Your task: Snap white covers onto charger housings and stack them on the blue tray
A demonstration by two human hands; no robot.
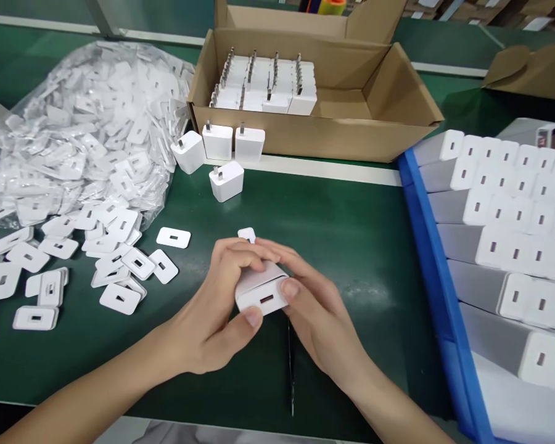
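Note:
Between my two hands sits a white charger [262,290], its face with a dark USB slot turned toward me. My left hand [222,302] grips its left side, thumb at the lower edge of the face. On the other side my right hand [312,302] closes on it, with the thumb pressed at the face's upper right corner. A narrow gap shows along the top edge of the face. Just beyond my fingers lies a small white piece [246,234], partly hidden. A thin dark tool [291,370] lies on the table below my right hand.
Loose white slotted plates [120,298] spread at left before a clear plastic bag [97,123] full of them. Several white plug chargers [226,180] stand near a cardboard box [351,139] holding more. At right, a blue tray [432,283] holds rows of white chargers [504,246].

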